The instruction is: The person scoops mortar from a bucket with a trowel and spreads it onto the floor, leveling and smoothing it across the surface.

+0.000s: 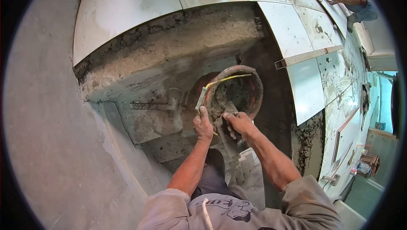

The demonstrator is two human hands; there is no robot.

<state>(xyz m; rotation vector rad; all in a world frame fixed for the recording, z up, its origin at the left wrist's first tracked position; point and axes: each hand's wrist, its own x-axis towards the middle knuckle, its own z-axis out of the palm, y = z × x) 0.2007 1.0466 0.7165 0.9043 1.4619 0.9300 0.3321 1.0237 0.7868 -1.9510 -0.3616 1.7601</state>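
A mortar-crusted bucket (257, 89) with a reddish rim is tilted in front of me, with wet grey mortar (219, 102) inside. My left hand (203, 124) is closed around the green sleeve of the yellow bucket handle (203, 96), at the bucket's left side. At the near rim, my right hand (239, 124) grips a flat grey tool (231, 106) smeared with mortar, possibly a trowel. Its grip is hidden by my fingers. Left of the bucket, a hammer-like tool (154, 106) lies on the dusty floor.
A rough concrete step (169, 47) rises beyond the bucket, topped by white tiles (127, 13). More tiles (303, 85) edge the right side, with a metal straightedge (309, 56) across them. Another person (354, 1) crouches at the upper right. A grey wall (46, 102) stands left.
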